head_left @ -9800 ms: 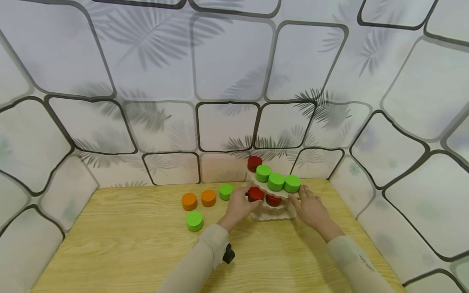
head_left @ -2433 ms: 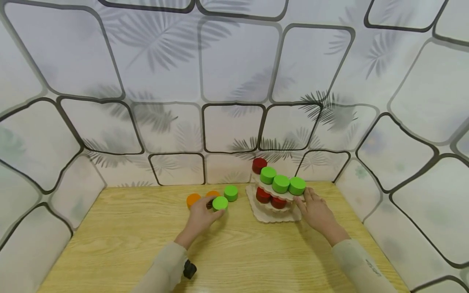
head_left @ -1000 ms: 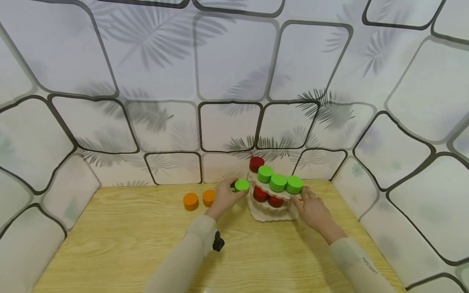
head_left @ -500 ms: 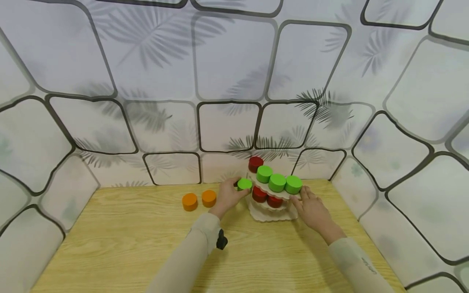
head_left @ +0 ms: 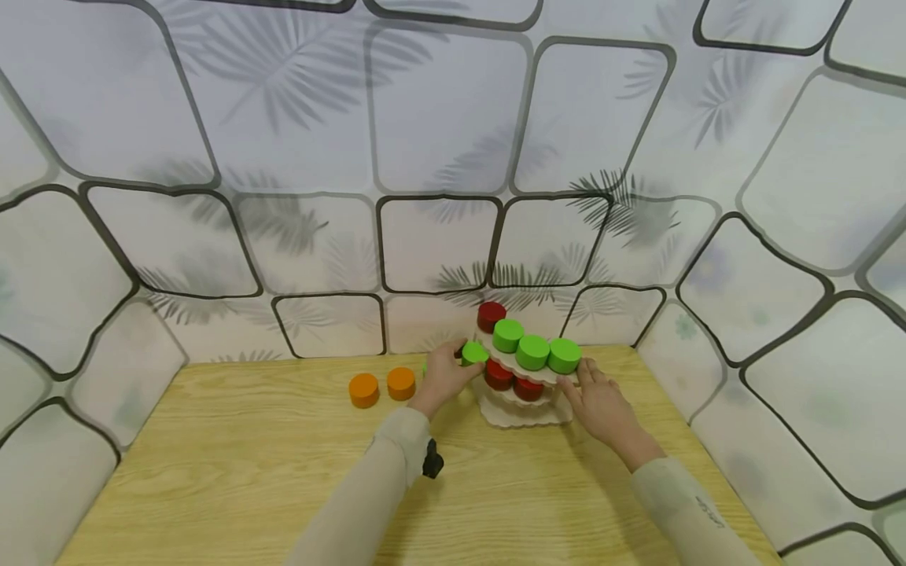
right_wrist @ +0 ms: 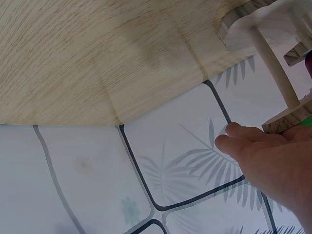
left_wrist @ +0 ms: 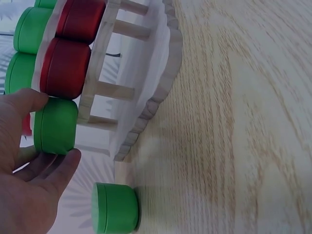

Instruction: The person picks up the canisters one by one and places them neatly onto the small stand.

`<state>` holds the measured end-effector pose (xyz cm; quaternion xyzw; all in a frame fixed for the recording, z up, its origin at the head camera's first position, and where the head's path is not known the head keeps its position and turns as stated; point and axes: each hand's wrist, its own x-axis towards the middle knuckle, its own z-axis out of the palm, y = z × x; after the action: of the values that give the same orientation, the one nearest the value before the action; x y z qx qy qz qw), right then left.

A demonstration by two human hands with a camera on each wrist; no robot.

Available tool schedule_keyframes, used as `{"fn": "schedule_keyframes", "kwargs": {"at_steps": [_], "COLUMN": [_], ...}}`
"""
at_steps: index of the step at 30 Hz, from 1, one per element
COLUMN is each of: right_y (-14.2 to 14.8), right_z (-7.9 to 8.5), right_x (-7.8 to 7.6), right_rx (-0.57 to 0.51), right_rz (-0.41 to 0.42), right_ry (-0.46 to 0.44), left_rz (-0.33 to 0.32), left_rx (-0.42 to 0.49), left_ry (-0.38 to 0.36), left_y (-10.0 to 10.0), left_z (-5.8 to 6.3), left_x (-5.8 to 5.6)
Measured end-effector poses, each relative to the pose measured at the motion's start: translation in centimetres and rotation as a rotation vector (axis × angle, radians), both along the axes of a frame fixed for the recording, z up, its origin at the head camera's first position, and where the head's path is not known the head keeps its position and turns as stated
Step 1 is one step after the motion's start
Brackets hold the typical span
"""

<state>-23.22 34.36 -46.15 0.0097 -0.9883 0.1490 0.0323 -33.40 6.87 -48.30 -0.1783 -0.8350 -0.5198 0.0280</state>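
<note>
My left hand pinches a small green round tin between thumb and fingers. That tin is at the left end of the middle tier of a scalloped wooden stand, beside two dark red tins. Above them, the top tier carries three green tins and a dark red tin behind. My right hand rests against the right corner of the top tier, its fingers fairly straight in the right wrist view; the thumb is hidden there.
Two orange tins stand on the wooden table left of my left hand. Another green tin stands on the table near the stand, mostly hidden behind my left hand in the head view. A patterned wall rises close behind.
My left hand took a green tin from the table and carried it right to the stand's middle tier, moving only slightly in the last half second. The right hand stays at the top tier.
</note>
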Motion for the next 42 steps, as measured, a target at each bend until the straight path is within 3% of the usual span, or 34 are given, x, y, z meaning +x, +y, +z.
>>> {"fn": "schedule_keyframes", "kwargs": {"at_steps": [9, 16, 24, 33, 42], "right_y": [0.2, 0.2, 0.3, 0.3, 0.2], "right_z": [-0.1, -0.3, -0.4, -0.3, -0.1], "right_x": [-0.1, -0.2, -0.2, -0.2, -0.1], "right_rx": [-0.006, -0.014, -0.015, -0.021, -0.028], "right_rz": [0.004, 0.001, 0.001, 0.001, -0.003], "right_ry": [0.007, 0.002, 0.032, 0.021, 0.013], "left_rz": [-0.028, -0.035, -0.045, -0.040, -0.074], "left_rx": [0.059, 0.040, 0.037, 0.019, 0.068], "left_ry": [-0.021, 0.012, 0.000, 0.052, 0.054], "left_y": [0.1, 0.3, 0.7, 0.9, 1.1], "left_z": [-0.5, -0.7, -0.7, -0.8, -1.0], "left_x": [-0.3, -0.5, -0.7, -0.8, -0.8]}}
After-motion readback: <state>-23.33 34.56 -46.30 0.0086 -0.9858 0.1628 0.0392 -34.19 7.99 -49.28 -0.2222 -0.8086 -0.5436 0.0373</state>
